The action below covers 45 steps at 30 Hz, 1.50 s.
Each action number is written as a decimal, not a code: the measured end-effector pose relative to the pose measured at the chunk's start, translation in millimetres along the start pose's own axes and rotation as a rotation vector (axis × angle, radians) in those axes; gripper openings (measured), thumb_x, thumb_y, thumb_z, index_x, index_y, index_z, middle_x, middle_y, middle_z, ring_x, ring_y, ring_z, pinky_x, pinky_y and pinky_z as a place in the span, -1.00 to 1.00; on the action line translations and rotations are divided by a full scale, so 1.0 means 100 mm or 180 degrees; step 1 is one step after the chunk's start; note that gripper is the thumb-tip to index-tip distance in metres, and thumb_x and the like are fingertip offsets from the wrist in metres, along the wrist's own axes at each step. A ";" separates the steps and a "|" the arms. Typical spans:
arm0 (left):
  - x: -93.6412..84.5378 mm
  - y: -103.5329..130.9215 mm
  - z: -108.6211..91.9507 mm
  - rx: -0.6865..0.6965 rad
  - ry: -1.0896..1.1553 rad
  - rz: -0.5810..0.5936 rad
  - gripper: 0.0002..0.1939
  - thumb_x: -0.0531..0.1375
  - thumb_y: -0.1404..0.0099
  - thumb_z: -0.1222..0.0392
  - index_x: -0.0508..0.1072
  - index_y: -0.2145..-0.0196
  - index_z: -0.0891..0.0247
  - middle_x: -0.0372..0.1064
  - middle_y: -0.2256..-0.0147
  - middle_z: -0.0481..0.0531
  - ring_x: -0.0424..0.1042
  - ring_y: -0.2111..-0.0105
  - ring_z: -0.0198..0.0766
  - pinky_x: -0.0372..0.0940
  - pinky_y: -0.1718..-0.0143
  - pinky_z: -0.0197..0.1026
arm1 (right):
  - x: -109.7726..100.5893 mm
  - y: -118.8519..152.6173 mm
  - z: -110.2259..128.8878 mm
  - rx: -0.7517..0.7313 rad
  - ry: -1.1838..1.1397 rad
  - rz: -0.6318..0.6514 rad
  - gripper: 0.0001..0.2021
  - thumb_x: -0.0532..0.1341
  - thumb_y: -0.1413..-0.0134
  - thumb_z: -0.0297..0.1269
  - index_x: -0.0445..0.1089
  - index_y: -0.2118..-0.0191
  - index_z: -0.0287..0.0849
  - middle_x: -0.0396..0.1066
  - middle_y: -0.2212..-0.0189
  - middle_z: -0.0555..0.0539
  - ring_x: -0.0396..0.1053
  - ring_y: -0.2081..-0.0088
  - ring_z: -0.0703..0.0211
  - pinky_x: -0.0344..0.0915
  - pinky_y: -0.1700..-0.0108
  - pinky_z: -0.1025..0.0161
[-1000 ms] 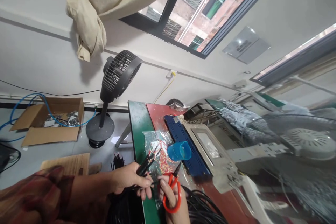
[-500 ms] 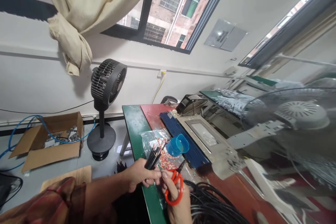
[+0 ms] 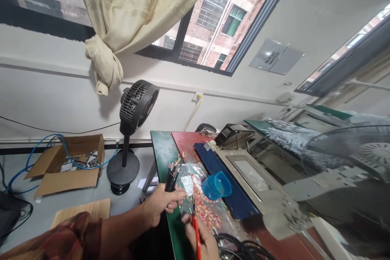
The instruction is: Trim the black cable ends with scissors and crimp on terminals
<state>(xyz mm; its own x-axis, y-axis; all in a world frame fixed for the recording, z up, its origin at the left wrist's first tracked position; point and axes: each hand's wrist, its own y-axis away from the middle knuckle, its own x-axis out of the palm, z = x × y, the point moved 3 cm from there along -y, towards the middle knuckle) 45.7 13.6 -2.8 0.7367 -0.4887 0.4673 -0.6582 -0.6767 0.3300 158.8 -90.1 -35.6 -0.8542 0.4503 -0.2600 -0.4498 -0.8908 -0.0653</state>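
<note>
Cables (image 3: 171, 180), slim, black, wire-tipped, clutched in left hand (image 3: 163, 203), orange-handled scissors (image 3: 197, 235) clasped in right hand (image 3: 206, 239), colourful granular scraps (image 3: 207, 214)

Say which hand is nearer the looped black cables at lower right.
Right. The right hand, holding orange-handled scissors, is just left of the looped black cables; the left hand, gripping a wire bundle, is farther left and farther forward.

Workshop: workbench (image 3: 163, 150), black cables (image 3: 172, 182), probably insulation scraps (image 3: 207, 213)
</note>
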 end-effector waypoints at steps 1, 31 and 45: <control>-0.01 0.00 0.01 0.0015 -0.0015 -0.0025 -0.60 0.32 0.07 0.00 0.28 0.43 0.32 0.19 0.58 -0.15 -0.06 0.70 -0.59 -0.28 0.66 -0.38 | 0.03 0.02 0.06 -0.0072 0.0103 0.0086 -0.62 0.20 0.12 0.12 0.45 0.43 -0.14 0.40 0.49 -0.02 0.33 0.39 0.11 0.23 0.27 0.28; 0.01 -0.03 -0.09 0.0439 -0.1222 -0.0069 -0.84 0.25 0.05 0.18 0.43 0.58 0.36 0.22 0.67 -0.13 0.09 0.63 -0.46 -0.06 0.59 -0.36 | -0.01 0.03 0.08 0.0218 0.0539 0.0641 -0.57 0.10 0.01 0.10 0.10 0.61 -0.15 -0.02 0.60 0.07 -0.03 0.52 0.28 -0.06 0.52 0.34; 0.02 0.07 0.08 -0.0125 -0.0818 0.0711 -0.53 0.36 0.13 -0.02 0.48 0.36 0.44 0.24 0.63 -0.09 0.17 0.60 -0.44 0.02 0.54 -0.34 | -0.01 0.07 0.14 0.1234 -0.1777 -0.0393 -0.58 0.31 0.24 0.12 0.31 0.58 -0.19 0.16 0.74 0.09 0.05 0.69 0.37 -0.06 0.64 0.39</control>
<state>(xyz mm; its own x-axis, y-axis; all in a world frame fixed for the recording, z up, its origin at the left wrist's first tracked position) 43.5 3.3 -6.1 0.5854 -0.7486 0.3114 -0.8094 -0.5180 0.2765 152.8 -96.3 -22.4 -0.7505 0.6036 0.2689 -0.5244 -0.7917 0.3135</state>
